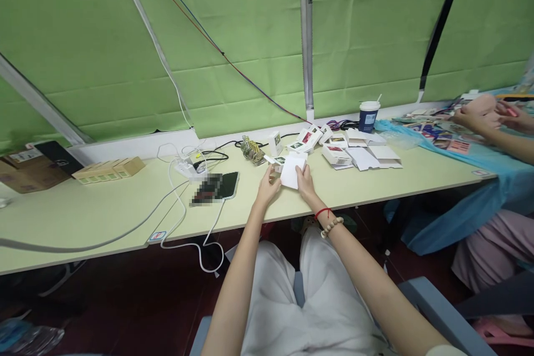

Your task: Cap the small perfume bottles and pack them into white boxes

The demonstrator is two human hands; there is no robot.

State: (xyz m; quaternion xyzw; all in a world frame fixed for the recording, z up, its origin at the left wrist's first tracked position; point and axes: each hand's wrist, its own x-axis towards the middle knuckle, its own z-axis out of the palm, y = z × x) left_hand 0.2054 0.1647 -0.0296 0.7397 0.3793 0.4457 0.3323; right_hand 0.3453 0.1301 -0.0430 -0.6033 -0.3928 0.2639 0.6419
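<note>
Between my two hands, just over the table's front edge, is a small white cardboard box (291,171). My right hand (306,181) grips its right side, thumb on the white face. My left hand (268,184) has its fingers curled at the box's left edge, by an end flap. Right behind stands a small white box (275,143) with a printed picture. Beside that lies a bundle of small clear packets (252,151). Several printed white boxes (311,137) are heaped to the right, next to unfolded white cartons (373,157).
A phone (214,188) on a white cable lies left of my hands, near a power strip (189,169). Farther left are a row of small boxes (109,170) and a brown carton (31,169). A lidded cup (369,117) stands behind. Another person's hands (479,114) work at right.
</note>
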